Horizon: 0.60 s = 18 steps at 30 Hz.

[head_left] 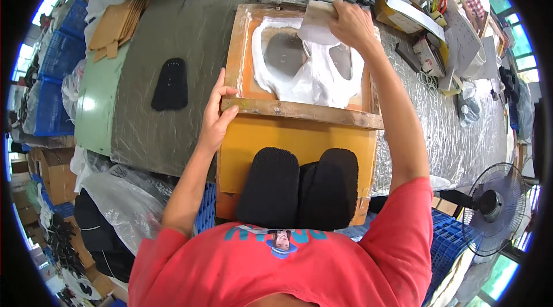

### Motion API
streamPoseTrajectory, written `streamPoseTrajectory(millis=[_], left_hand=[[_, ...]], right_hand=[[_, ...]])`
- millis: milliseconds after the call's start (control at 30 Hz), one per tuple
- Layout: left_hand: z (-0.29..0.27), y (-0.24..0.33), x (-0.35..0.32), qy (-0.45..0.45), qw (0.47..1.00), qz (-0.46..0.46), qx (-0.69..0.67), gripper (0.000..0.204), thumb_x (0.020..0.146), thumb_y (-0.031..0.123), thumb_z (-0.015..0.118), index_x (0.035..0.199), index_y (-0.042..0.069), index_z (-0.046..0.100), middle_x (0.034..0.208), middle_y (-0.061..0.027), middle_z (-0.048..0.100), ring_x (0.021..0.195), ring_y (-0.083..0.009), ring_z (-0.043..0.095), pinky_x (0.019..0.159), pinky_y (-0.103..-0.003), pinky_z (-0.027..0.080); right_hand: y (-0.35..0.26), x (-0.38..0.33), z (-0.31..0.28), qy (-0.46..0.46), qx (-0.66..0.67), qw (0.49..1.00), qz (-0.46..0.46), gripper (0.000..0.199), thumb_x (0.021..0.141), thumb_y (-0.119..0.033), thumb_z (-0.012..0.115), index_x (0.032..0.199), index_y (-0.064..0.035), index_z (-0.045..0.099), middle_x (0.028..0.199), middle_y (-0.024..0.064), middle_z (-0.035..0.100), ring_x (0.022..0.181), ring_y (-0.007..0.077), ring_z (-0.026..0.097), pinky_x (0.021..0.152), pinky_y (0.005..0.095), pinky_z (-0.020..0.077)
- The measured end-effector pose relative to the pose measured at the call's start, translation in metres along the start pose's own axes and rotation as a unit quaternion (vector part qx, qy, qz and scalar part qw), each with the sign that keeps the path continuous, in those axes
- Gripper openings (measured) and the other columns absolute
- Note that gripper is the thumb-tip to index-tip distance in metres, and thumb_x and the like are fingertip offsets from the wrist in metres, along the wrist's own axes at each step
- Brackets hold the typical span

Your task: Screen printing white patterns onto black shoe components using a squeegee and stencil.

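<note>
My right hand (352,21) is closed on one squeegee (318,17) over the wooden screen frame (302,110). My left hand (217,115) grips its corner. Two black pieces (299,189) lie below, one black piece (170,84) at left.

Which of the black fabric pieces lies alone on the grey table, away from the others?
The small black piece left of the wooden frame; the other two sit side by side on the yellow board.
</note>
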State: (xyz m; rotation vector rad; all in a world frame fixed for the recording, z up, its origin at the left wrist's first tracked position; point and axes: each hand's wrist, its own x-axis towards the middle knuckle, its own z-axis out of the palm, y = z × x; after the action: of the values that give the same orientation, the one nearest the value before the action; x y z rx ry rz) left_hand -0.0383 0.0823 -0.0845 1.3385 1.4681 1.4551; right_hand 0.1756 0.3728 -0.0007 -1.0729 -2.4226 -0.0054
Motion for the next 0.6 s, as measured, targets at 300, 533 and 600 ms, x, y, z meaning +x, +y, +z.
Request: streamPoseTrajectory(millis=[300,533,600], left_hand=[[-0.022,0.085,0.049,0.069,0.982,0.176,-0.022,0.036,0.101,0.022,0.041,0.131,0.003,0.045,0.148,-0.0205,0.041,0.137,-0.0249,0.036,0.114,-0.039,0.022],[-0.04,0.107,0.076,0.047,0.981,0.178,0.068,0.042,0.101,0.025,0.042,0.137,0.003,0.042,0.144,-0.0135,0.046,0.129,-0.0194,0.043,0.11,-0.034,0.028],[-0.03,0.099,0.079,0.086,0.974,0.185,-0.101,0.044,0.103,0.029,0.036,0.138,0.003,0.042,0.146,-0.0193,0.043,0.135,-0.0238,0.04,0.113,-0.039,0.028]], right_hand=[[0.084,-0.058,-0.159,0.162,0.186,0.958,0.146,0.019,0.09,-0.008,0.056,0.103,-0.004,0.07,0.091,0.0054,0.071,0.083,0.0137,0.065,0.079,0.0276,0.0501],[0.098,-0.143,-0.029,-0.045,0.293,0.933,0.203,0.015,0.089,-0.002,0.055,0.098,0.0034,0.066,0.086,0.0097,0.071,0.079,0.0169,0.067,0.071,0.0297,0.0525],[0.074,-0.143,-0.001,-0.054,0.27,0.949,0.155,0.013,0.087,-0.006,0.06,0.096,0.0015,0.067,0.083,0.0102,0.07,0.077,0.0213,0.068,0.07,0.0331,0.0525]])
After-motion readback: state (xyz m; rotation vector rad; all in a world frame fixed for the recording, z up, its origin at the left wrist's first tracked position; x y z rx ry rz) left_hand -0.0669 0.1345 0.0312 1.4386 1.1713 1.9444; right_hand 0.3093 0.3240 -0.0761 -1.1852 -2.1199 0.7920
